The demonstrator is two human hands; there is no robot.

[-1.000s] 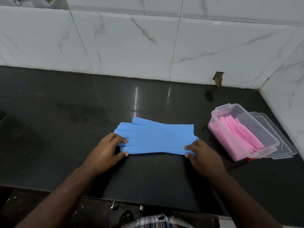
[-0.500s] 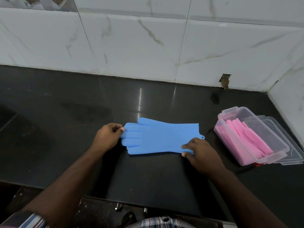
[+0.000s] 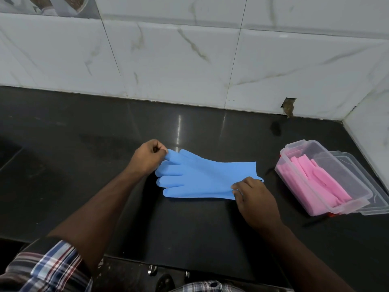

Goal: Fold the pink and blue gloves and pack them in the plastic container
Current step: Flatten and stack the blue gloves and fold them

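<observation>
My left grip (image 3: 150, 158) had let go, then pinched the blue glove's (image 3: 202, 178) fingertip; my right grip (image 3: 250, 192) pinched its cuff. Folding could start.

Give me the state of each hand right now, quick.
Left hand: closed, pinching the fingertip end of the blue glove.
Right hand: closed, pinching the glove's cuff end.

Black countertop (image 3: 84, 165) — blue glove (image 3: 202, 178), plastic container (image 3: 328, 186), clear lid (image 3: 376, 199).

Glossy black table (image 3: 84, 165) meets white marble wall tiles (image 3: 189, 60); chipped hole (image 3: 288, 106) at one tile's base.
</observation>
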